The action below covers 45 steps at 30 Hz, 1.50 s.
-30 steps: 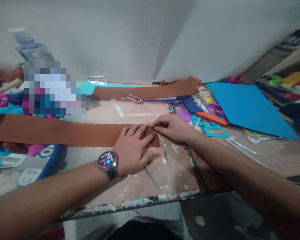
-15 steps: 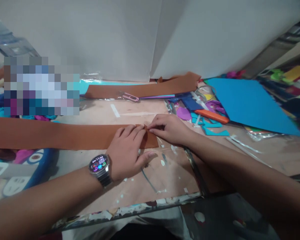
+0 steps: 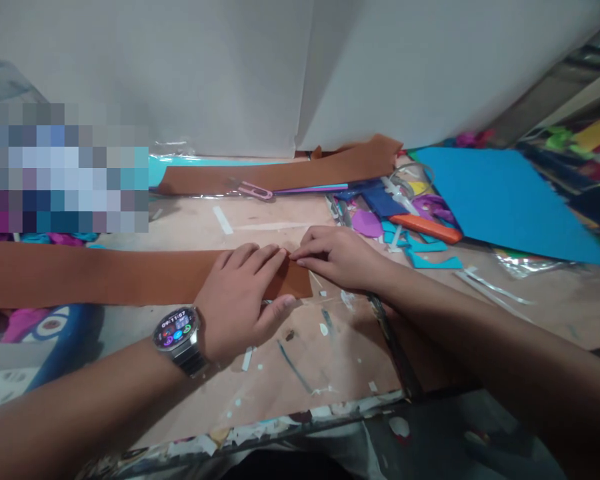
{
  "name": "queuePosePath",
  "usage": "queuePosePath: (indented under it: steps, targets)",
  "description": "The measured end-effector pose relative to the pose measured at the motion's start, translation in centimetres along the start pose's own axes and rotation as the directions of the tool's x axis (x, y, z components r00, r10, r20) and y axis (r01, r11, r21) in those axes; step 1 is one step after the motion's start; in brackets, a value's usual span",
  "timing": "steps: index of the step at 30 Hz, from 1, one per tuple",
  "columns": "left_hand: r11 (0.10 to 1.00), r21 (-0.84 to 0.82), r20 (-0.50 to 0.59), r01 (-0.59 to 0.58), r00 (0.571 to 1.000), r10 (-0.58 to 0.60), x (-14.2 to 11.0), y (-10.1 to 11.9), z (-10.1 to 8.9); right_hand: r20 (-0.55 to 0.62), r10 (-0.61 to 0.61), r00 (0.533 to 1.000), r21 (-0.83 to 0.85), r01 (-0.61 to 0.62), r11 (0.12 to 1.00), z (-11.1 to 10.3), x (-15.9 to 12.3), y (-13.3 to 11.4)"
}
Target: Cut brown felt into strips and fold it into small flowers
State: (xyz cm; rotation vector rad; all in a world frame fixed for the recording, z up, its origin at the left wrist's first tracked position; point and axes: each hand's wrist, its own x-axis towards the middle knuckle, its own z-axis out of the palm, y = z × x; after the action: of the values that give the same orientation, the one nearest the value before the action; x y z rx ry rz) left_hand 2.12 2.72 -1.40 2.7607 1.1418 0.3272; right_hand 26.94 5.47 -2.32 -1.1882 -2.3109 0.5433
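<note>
The brown strip (image 3: pixel 105 277) runs leftward beneath my left hand (image 3: pixel 243 290), which lies flat, fingers slightly parted; my right hand (image 3: pixel 345 257) pinches its far edge; I judge it light, soft, bendy, best held by its edges

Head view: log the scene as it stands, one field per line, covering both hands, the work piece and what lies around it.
Left hand: spread palm down on the brown strip, thumb off its near edge
Left wrist: wears a watch
Right hand: fingertips at the strip near its right end; whether they pinch it is unclear
Brown strip: lies lengthwise, running out of view at left
Behind: second brown strip, a pink cutter overlapping its near edge
Right side: blue sheet, orange tool by its left edge
</note>
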Motion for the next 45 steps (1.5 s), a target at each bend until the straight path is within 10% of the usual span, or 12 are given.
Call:
queuePosePath:
  steps: [45]
  targets:
    - [0.999, 0.033, -0.081, 0.004, 0.997, -0.002, 0.8, -0.4, 0.4, 0.070, -0.166, 0.984, -0.062, 0.171, 0.983, -0.7, -0.2, -0.4]
